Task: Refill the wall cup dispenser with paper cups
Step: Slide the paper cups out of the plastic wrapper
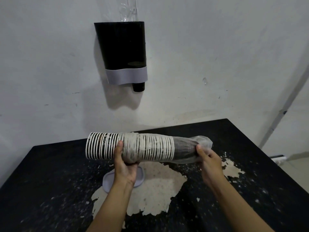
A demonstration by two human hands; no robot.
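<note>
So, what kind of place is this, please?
Probably a plain utility or break corner, not a finished room: a black cup dispenser hangs on a scuffed white wall, above a black table whose coating is peeling.

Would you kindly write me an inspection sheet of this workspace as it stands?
Surface: black table, coating peeled in pale patches.
Job's things: cup stack horizontal, plastic sleeve partly pulled back; wall dispenser, one dark cup at its outlet.
Clutter: grey lid on the table.
Hands: left hand grips mid-stack; right hand pinches the sleeve end.
Cables: nothing seen.
Surroundings: scuffed white wall; clear plastic above the dispenser.
</note>
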